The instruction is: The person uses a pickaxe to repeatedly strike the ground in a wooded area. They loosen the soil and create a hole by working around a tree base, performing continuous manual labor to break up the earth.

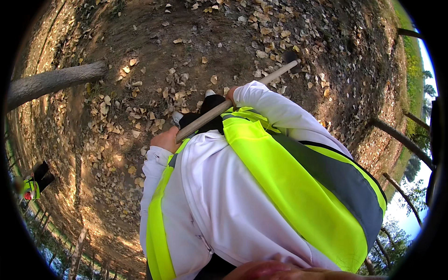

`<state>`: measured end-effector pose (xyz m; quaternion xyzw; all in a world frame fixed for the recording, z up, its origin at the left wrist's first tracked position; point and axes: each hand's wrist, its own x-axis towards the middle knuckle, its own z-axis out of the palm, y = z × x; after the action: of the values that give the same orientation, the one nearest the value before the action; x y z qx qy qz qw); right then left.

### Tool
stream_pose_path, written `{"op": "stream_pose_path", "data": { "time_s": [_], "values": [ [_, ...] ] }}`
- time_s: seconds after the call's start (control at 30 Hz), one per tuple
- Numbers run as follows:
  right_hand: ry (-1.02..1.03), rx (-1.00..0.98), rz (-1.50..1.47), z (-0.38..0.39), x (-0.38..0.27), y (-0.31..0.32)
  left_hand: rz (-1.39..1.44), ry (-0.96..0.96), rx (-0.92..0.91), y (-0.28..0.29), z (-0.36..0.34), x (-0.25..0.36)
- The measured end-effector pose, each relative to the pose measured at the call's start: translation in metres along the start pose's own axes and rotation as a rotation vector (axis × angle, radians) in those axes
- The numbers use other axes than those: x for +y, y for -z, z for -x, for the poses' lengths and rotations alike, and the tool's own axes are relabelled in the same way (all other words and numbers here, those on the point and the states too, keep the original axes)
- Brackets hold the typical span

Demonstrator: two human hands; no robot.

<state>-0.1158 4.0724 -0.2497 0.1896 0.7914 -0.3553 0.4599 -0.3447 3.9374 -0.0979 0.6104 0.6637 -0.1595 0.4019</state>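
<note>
A hoe with a long pale wooden handle (275, 74) slants across the front of my body, from lower left to upper right. Its dark head (291, 57) is at the far right end, over leaf-strewn soil; shade blurs its exact shape. My left hand (165, 139) is closed around the near end of the handle. Farther up, my right hand (230, 95) grips the same handle, partly hidden by its white sleeve. Below the handle show my dark trousers (212, 103) and pale shoes (177, 116).
Dry yellow leaves (109, 123) cover much of the brown ground. A thick tree trunk (56, 83) rises at the left, and thinner trunks (401, 139) stand along the right. Another person in a bright vest (31, 189) is at the far left.
</note>
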Motion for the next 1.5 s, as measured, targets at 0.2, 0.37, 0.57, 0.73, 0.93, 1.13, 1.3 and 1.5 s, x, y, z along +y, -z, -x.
{"op": "stream_pose_path", "data": {
  "time_s": [0.2, 0.37, 0.57, 0.73, 0.93, 1.13, 1.3, 1.5],
  "values": [
    [-0.077, 0.124, -0.074, 0.004, -0.01, -0.004, 0.035, 0.021, -0.09, 0.0, 0.003, 0.003],
    [0.203, 0.254, -0.171, -0.032, -0.092, -0.003, -0.165, 0.18, 0.05, 0.032, 0.092, -0.001],
    [0.301, 0.199, -0.125, -0.042, -0.11, 0.014, -0.22, 0.164, 0.192, 0.047, 0.1, -0.023],
    [0.176, 0.151, -0.1, -0.035, -0.088, 0.011, -0.13, 0.068, 0.219, 0.035, 0.079, -0.018],
    [-0.019, 0.087, -0.046, -0.005, -0.009, -0.021, -0.016, -0.023, -0.008, 0.001, 0.008, 0.006],
    [-0.123, -0.028, -0.054, 0.004, 0.028, -0.028, -0.054, -0.055, -0.163, 0.001, -0.024, 0.033],
    [0.021, 0.204, -0.135, -0.027, -0.041, -0.028, -0.098, 0.002, -0.081, -0.007, 0.025, -0.005],
    [0.083, 0.094, -0.27, -0.043, -0.061, -0.029, -0.31, -0.03, 0.03, 0.018, 0.032, -0.018]
  ]
}}
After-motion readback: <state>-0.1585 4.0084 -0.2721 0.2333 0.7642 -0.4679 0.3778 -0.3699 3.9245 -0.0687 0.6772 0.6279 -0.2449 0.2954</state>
